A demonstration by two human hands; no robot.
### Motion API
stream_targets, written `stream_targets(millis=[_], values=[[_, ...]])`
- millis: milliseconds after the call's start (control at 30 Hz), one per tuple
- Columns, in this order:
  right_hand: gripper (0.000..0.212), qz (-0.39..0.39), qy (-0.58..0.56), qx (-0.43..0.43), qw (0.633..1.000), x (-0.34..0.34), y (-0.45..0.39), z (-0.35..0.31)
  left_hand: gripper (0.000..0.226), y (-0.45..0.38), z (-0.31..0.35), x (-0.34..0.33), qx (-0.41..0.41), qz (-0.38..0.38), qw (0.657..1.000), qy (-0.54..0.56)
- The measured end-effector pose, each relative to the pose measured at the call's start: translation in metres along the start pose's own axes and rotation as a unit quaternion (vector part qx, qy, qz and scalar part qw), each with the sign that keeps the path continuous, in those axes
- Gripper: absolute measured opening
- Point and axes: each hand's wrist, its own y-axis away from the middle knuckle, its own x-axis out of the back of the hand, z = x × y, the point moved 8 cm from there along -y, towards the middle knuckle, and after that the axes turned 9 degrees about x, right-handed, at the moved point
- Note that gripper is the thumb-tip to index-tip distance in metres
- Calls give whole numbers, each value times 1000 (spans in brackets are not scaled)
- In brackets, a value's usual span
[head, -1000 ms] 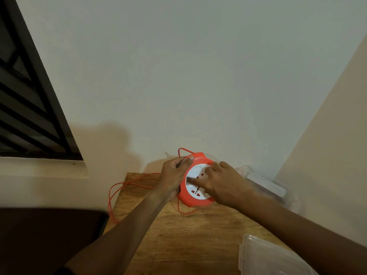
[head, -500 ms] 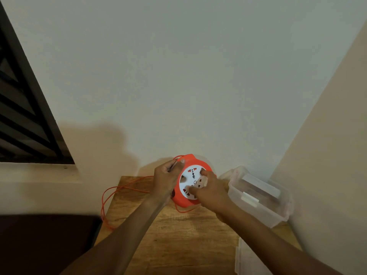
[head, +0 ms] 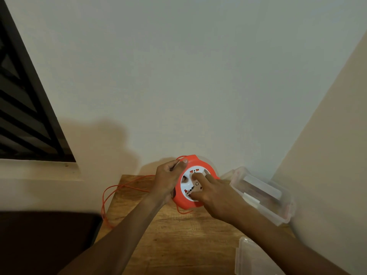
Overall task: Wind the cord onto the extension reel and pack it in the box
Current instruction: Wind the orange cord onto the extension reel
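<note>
The orange extension reel [head: 185, 202] is held tilted above the far edge of the wooden worktop [head: 178, 245], its white socket face [head: 190, 184] turned up toward the camera. The left hand [head: 167, 181] grips the reel's left rim, fingers [head: 183, 161] curled over the top edge where a strand of the orange cord [head: 121, 188] passes under the thumb. The right hand [head: 216, 197] lies across the socket face with its fingers spread and lightly bent, 2 fingertips pressing on the white disc; it clasps nothing. The loose cord runs from the reel leftward across the far left corner of the worktop, loops over the left edge and hangs down the side; a short loop also sags below the reel. A clear plastic box [head: 264, 197] stands at the far right corner, just beside the right hand, with something pale and flat inside. Its clear lid [head: 252, 257] lies near the right edge, closer to the person.
</note>
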Motion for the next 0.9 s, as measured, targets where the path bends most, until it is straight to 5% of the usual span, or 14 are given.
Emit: stream_targets(millis=[333, 533, 767, 900], values=[[57, -23, 12, 6, 1000, 10, 2, -1, 19, 0, 3, 2, 10, -14, 1000, 1], [89, -32, -16, -47, 998, 3, -4, 8, 21, 3, 1, 2, 1, -26, 999, -31], [74, -68, 21, -101, 992, 1, -12, 2, 36, 2, -2, -1, 10, -26, 999, -21], [78, -88, 25, -108, 990, -1, -12, 1, 24, 1, 0, 1, 16, -17, 999, -24]])
